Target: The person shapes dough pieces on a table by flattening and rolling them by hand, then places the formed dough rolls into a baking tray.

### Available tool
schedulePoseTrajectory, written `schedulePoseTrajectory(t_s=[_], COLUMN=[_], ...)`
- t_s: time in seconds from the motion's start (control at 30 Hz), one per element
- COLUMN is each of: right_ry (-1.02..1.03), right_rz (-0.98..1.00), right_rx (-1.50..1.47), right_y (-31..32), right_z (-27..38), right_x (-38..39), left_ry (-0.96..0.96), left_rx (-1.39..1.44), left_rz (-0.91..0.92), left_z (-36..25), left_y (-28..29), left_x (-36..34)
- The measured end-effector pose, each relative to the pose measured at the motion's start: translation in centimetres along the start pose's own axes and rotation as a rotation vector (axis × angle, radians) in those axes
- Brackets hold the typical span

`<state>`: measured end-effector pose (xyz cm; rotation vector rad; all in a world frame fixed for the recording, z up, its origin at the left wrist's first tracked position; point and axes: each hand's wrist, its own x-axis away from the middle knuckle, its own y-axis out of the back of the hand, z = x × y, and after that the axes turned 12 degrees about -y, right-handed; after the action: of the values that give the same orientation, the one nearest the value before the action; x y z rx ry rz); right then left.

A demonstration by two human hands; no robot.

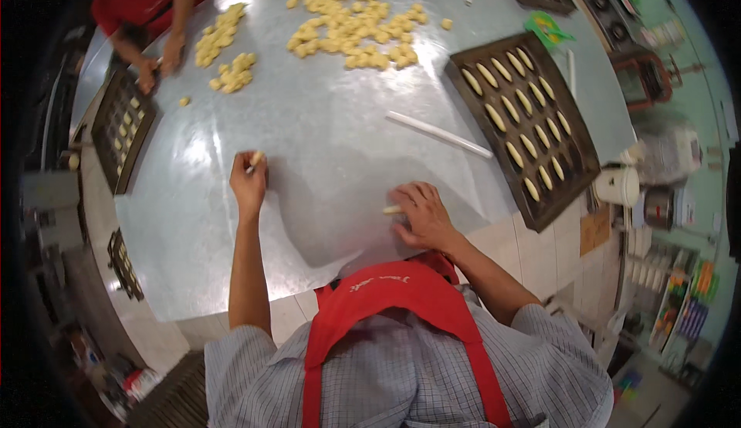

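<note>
In my left hand (249, 179), a small pale ball of dough (258, 158) is pinched between thumb and fingers, just above the metal table. My right hand (421, 213) is curved over a short dough roll (393, 209) on the table near its front edge. One end of the roll sticks out to the left of my fingers, and the rest is hidden under them. To the right, a dark baking tray (570, 175) carries rows of slim, pointed dough rolls (515, 154).
A white rolling rod (438, 134) lies between my right hand and the tray. Many dough pieces (340, 19) cover the far middle, with smaller piles (220, 36) to their left. A co-worker's hands (160, 65) are by another tray (122, 131) at far left. A green scoop (546, 28) lies behind the right tray.
</note>
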<state>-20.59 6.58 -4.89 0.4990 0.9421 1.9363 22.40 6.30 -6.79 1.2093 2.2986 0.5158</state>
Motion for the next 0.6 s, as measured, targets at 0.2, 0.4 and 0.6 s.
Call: schedulePoseTrajectory(t_s=[0.2, 0.4, 0.6], right_ry=[-0.097, -0.707, -0.907], right_rz=[-0.148, -0.734, -0.529], right_rx=[-0.028, 0.300, 0.494], right_y=[2.9, 20.9, 26.5], right_z=[-6.1, -22.6, -33.5], right_x=[2.0, 7.7, 7.8], left_ry=[0.184, 0.252, 0.111], left_rx=[0.128, 0.314, 0.263], left_rz=[0.180, 0.321, 0.346], left_z=[-6.7, -10.4, -12.2], left_y=[-3.8, -7.8, -13.2], left_x=[8.5, 12.7, 13.4])
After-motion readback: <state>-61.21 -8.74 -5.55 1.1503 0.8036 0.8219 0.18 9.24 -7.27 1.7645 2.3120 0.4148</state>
